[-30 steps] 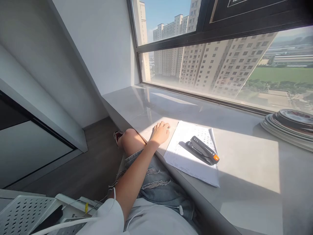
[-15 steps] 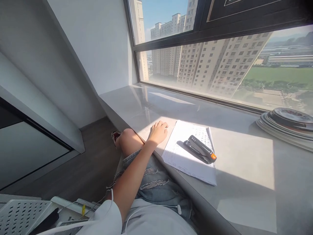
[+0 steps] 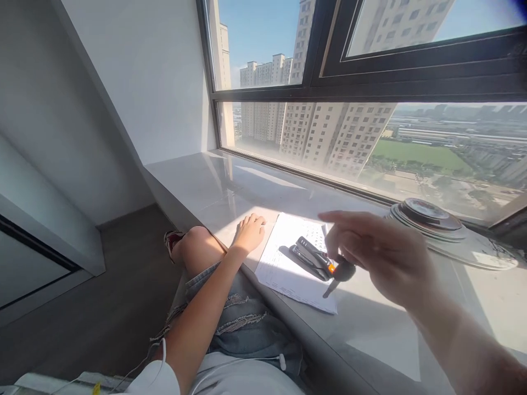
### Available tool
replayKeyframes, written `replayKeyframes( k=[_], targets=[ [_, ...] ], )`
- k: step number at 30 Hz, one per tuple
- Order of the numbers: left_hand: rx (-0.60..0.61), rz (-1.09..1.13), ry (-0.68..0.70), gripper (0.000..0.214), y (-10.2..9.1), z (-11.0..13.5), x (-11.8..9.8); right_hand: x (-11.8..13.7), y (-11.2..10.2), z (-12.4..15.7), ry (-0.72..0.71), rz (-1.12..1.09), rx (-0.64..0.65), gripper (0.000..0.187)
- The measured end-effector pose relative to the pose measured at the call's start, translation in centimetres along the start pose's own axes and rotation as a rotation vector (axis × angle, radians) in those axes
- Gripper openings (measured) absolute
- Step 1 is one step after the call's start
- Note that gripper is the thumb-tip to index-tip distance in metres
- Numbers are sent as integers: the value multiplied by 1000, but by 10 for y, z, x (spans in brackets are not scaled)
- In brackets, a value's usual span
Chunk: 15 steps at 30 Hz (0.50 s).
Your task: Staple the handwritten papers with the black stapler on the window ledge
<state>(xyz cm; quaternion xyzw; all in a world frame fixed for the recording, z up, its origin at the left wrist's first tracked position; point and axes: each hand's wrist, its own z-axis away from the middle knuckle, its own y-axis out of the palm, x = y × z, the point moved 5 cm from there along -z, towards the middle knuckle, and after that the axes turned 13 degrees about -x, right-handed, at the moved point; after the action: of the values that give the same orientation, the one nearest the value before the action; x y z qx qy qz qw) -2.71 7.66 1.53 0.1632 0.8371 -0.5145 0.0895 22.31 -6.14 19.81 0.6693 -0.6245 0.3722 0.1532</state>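
My left hand (image 3: 249, 233) lies flat on the grey window sill (image 3: 206, 181), fingers stretched out, just left of a printed paper sheet (image 3: 284, 266). A black stapler with an orange end (image 3: 313, 258) lies on that sheet. My right hand (image 3: 382, 255) hovers over the sheet's right edge, slightly blurred, index finger extended. Its other fingers pinch a small dark object with a thin tip (image 3: 340, 274), right beside the stapler's orange end. What the object is I cannot make out.
A stack of plates (image 3: 432, 222) sits on the sill at the right, near the window frame (image 3: 349, 189). My bent knee (image 3: 197, 244) in torn denim presses against the sill's front edge. Dark wood floor (image 3: 102, 307) lies to the left.
My right hand has come into view from the right, holding the small dark object above the stapler. The view has swung up and to the right. My left hand has stayed put.
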Motion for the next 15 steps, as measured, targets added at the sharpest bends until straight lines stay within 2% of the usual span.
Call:
replayKeyframes(
  k=[3,6,15],
  targets=[
    [-7,-4,5,26,2,0,2,-9,18,2,57,-56,86,38],
    [-8,-8,1,26,1,0,1,-13,29,4,82,-76,111,40],
    [14,31,-14,27,-7,2,-4,-14,32,5,105,-125,128,39]
  ],
)
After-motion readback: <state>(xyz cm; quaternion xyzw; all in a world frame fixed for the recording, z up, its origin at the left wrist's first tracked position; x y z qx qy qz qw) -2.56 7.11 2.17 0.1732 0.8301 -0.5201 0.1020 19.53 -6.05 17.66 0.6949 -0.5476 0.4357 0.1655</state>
